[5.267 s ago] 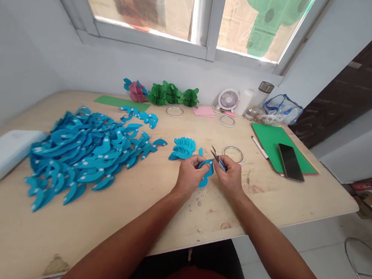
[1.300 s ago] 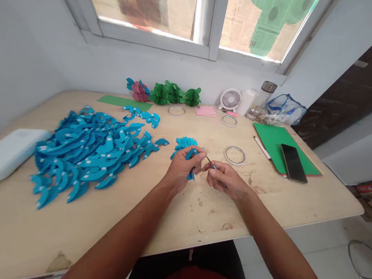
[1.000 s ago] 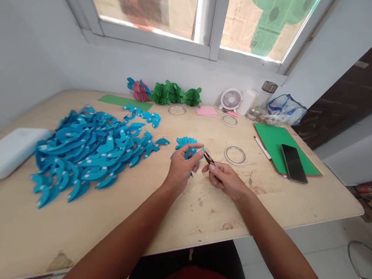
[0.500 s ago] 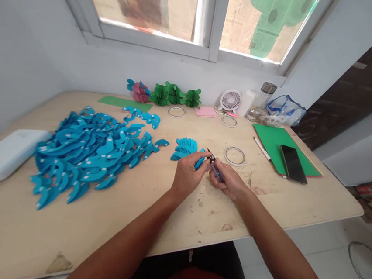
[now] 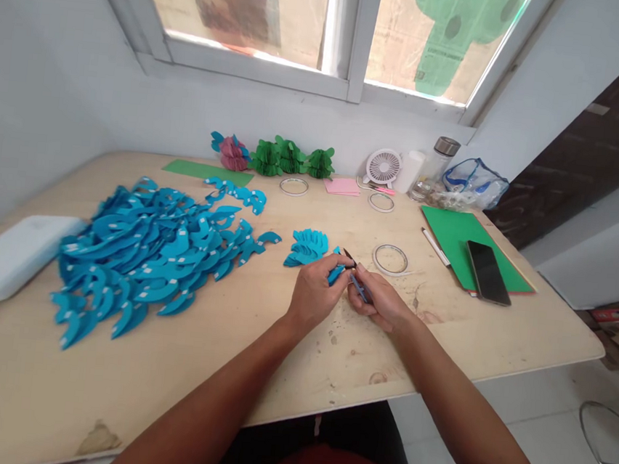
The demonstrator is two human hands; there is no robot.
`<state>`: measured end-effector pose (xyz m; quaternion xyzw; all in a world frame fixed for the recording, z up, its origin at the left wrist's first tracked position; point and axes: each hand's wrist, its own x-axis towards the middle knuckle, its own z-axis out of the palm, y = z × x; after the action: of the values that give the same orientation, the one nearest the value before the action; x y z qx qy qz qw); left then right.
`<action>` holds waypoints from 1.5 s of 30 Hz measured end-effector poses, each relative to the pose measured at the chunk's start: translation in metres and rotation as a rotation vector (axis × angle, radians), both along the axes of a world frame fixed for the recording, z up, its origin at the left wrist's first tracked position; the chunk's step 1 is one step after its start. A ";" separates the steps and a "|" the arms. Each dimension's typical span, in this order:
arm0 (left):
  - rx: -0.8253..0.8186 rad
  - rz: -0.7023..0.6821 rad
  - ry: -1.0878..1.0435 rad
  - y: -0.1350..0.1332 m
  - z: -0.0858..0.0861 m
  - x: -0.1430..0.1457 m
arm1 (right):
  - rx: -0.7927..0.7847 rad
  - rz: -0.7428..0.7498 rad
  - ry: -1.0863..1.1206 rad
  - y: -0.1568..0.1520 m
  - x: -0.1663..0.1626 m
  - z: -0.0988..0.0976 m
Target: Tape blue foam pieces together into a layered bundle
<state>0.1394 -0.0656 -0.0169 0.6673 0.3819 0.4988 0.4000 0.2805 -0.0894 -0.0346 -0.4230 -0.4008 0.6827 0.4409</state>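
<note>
My left hand (image 5: 315, 289) is closed on a small blue paper piece (image 5: 337, 274), most of which the fingers cover. Close against it, my right hand (image 5: 378, 298) grips a pair of scissors (image 5: 362, 289) with grey-blue handles and dark blades. The blades point up and left, beside the left fingertips. Just beyond my left hand lies a fanned stack of blue paper pieces (image 5: 309, 245). A large heap of curved blue paper pieces (image 5: 155, 246) with small white squares covers the left of the table.
Rolls of thin tape (image 5: 392, 247) lie to the right and farther back. A phone (image 5: 487, 272) rests on green sheets (image 5: 448, 234) with a pen (image 5: 436, 246) alongside. Green paper figures (image 5: 289, 157), a small fan (image 5: 383, 168) and a bottle (image 5: 441, 161) line the wall. A white device (image 5: 12, 254) is at left.
My left fingers have shifted slightly at the scissor blades, and the small white patch near the blades no longer shows. The right hand is almost still.
</note>
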 end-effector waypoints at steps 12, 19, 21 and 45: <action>0.238 0.078 0.195 0.003 -0.009 0.001 | 0.002 0.001 -0.026 -0.001 0.001 0.001; 0.428 0.123 0.286 0.006 -0.016 0.001 | 0.003 0.006 -0.041 0.000 0.001 -0.001; 0.439 0.130 0.294 0.006 -0.016 0.000 | 0.000 0.007 -0.056 0.000 0.001 -0.001; 0.234 0.072 0.287 0.005 -0.010 0.000 | 0.009 -0.024 -0.045 -0.001 0.000 -0.001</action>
<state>0.1392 -0.0608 -0.0273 0.7596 0.3981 0.4533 0.2430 0.2806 -0.0900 -0.0355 -0.4407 -0.4086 0.6660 0.4419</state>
